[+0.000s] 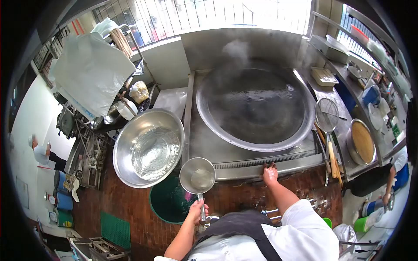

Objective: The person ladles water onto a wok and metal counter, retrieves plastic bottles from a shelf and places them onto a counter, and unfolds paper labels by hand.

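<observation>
Holds pan (197,175) just past left hand (197,212), gripping its handle (200,198). Rests right hand (270,175) well apart, on stove (235,172); can't tell if open.

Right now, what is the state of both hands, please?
Left hand: closed, holding the small pan.
Right hand: on the stove edge; open or closed, cannot be told.

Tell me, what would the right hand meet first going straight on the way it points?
The right hand would likely meet the slotted strip just beyond the metal front edge, then the rim of the large pan; fingertip depth is unclear.
</observation>
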### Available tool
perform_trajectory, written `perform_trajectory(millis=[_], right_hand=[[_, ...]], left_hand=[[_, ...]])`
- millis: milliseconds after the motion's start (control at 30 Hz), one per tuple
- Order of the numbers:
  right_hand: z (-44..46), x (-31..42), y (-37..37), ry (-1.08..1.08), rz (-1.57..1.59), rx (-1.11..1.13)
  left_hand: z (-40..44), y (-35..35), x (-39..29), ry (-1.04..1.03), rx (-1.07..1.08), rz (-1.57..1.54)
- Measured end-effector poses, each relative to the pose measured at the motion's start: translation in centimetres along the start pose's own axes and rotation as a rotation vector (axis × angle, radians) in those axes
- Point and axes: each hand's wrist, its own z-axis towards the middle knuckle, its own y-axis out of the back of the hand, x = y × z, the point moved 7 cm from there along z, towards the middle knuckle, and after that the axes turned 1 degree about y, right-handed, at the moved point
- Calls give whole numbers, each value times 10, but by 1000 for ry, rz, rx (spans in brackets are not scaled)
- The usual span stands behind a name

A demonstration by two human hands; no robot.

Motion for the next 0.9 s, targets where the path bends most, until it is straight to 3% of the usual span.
perform_trajectory(millis=[167,200,233,300,367,467,500,567,633,733,833,900], right_hand=[[7,0,-14,-99,24,-46],[5,3,-17,-158,26,37],[-1,19,6,-103,118,368],[-21,61,32,61,327,253],[-52,115,61,234,436,275],[-115,195,100,514,649,657],[-129,215,85,709,680,663],[-163,240,106,755,649,870],[-180,252,125,793,692,914],[-178,239,137,574,633,638],[-163,220,143,548,687,320],[-156,210,151,553,727,393]], left_hand=[[-3,-1,-2,1,-5,-41],[-3,-2,-2,-16,-19,-65],[-3,-6,-4,-40,21,-126],[-5,-9,1,-55,92,-247],[-2,-9,9,-60,126,-315],[-5,-19,12,-74,193,-412],[-6,-24,13,-78,226,-441],[-2,-33,15,-127,318,-498],[2,-45,12,-149,299,-506],[-2,-67,-10,-216,360,-455],[-4,-87,-28,-226,367,-421],[-9,-101,-37,-239,324,-359]])
